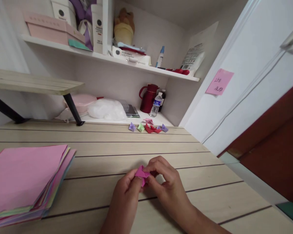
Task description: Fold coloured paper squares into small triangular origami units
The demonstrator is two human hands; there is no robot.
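Observation:
A small folded piece of magenta paper [142, 173] is held just above the tabletop, between both hands. My left hand [127, 191] pinches its left and lower side with thumb and fingers. On the other side, my right hand [168, 185] grips the right edge between thumb and curled fingertips. Part of the paper is hidden behind the fingers. Farther back on the table stand several small folded paper boats, among them a purple one [132, 127], a green one [141, 127] and a red one [148, 128].
A thick stack of coloured paper [27, 178] lies at the left. Behind it is a small wooden riser [34, 81] on black legs. A dark red jug [148, 99] and a water bottle [156, 104] stand at the back under a loaded shelf [136, 65].

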